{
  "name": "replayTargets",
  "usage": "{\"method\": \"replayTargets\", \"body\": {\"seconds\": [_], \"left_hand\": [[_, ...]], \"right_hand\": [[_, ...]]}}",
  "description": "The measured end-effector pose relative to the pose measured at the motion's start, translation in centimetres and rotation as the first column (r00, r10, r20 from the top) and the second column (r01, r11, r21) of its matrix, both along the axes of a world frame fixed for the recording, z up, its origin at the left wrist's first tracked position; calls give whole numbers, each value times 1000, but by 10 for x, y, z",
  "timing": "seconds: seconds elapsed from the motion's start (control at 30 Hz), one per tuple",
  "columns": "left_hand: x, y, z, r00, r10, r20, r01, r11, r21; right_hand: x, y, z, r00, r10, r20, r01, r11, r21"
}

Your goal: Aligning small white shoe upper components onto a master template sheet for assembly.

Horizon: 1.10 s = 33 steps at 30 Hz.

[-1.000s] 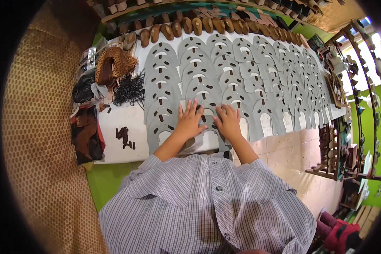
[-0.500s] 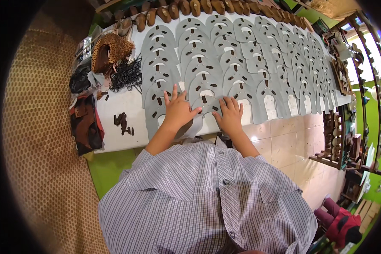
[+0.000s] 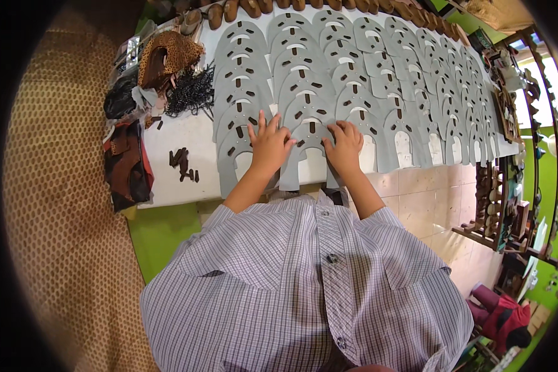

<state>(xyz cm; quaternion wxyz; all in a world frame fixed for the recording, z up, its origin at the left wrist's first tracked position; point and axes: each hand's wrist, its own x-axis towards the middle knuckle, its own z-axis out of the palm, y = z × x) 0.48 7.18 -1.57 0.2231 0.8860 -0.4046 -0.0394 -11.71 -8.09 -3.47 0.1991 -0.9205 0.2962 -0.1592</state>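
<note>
Rows of overlapping grey U-shaped pieces, which look like cut shoe uppers, cover the white table; each bears dark brown strips. The nearest piece [image 3: 312,130] of the second column lies between my hands, its arch toward the far side. My left hand [image 3: 270,144] rests over its left side and the neighbouring column's edge, fingers spread, thumb near a brown strip. On its right side lies my right hand [image 3: 346,147], fingers slightly bent and thumb apart. Neither hand appears to grip anything, though the undersides of the fingertips are hidden.
Loose dark brown strips [image 3: 183,162] lie on the table to the left. Behind them are black cords [image 3: 192,92], leopard-print material [image 3: 167,59] and brown scraps [image 3: 127,161]. Brown shoe lasts [image 3: 251,8] line the far edge. At right stand racks [image 3: 490,204]; a person in red [image 3: 502,322] is at lower right.
Both hands have shifted slightly right. The piece between them now lies flatter, its legs showing at the table edge. My right fingers have bent and drawn closer together. The whole view has shifted slightly.
</note>
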Motion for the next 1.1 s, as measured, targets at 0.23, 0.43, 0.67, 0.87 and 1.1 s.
{"method": "replayTargets", "body": {"seconds": [0.23,0.43,0.67,0.87,1.1], "left_hand": [[-27,10,-3,985,-135,104,130,990,52],[-44,20,-32,979,-185,85,184,983,13],[-42,24,-25,972,-210,102,200,975,97],[-48,35,-20,963,-260,76,244,954,176],[-50,44,-19,955,-262,139,237,956,175]], "right_hand": [[-2,18,15,986,149,-77,-161,970,-183],[-21,42,0,895,336,-293,-402,893,-204],[-20,35,7,886,393,-247,-435,887,-152],[-7,21,22,834,456,-309,-505,857,-99],[23,8,21,905,317,-284,-379,905,-196]]}}
